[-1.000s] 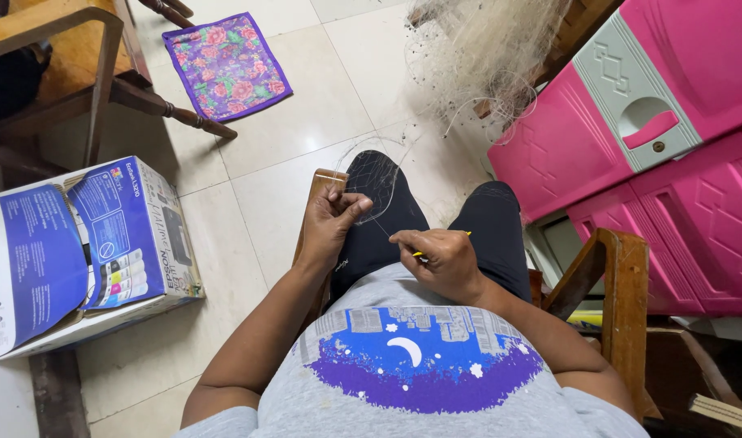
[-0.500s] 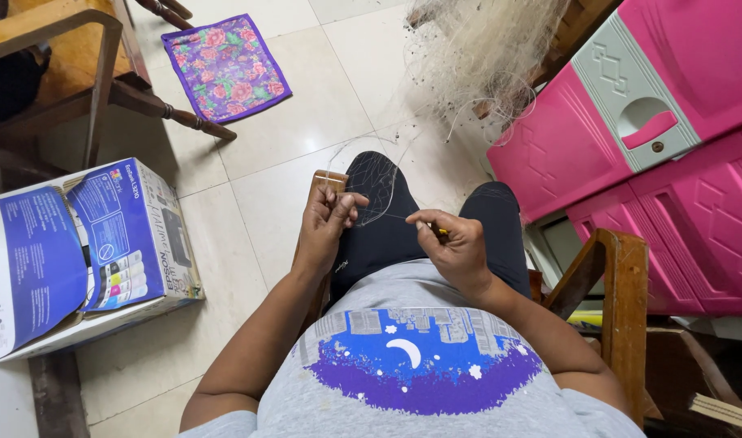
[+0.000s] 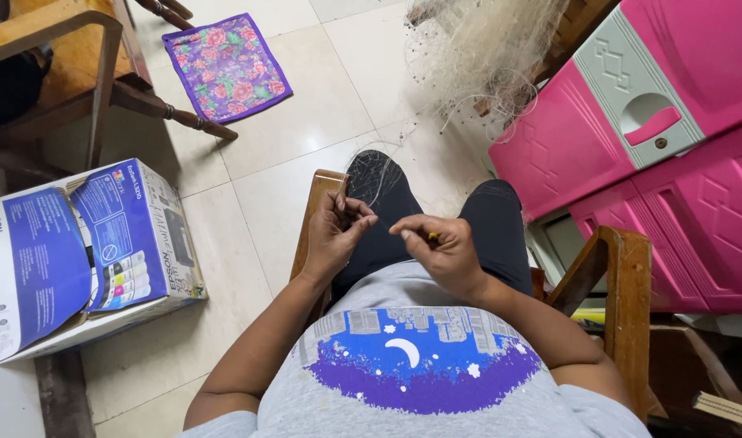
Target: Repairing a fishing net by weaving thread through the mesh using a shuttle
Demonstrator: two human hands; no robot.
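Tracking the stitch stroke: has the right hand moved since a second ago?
Yes. The right hand moved up and left, toward the left hand, measured against the wooden chair arm.

Both forearms reached forward over the lap (image 3: pixel 436 219), elbows bent. The left hand (image 3: pixel 332 235) was raised just above the left knee, fingers pinched together. The right hand (image 3: pixel 442 250) sat close beside it over the lap's middle, fingertips pinched, knuckles up.

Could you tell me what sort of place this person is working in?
Probably a room in a home, used for handwork. The floor is pale tile, with a floral mat on it, wooden chairs, a pink plastic cabinet and a heap of fine net.
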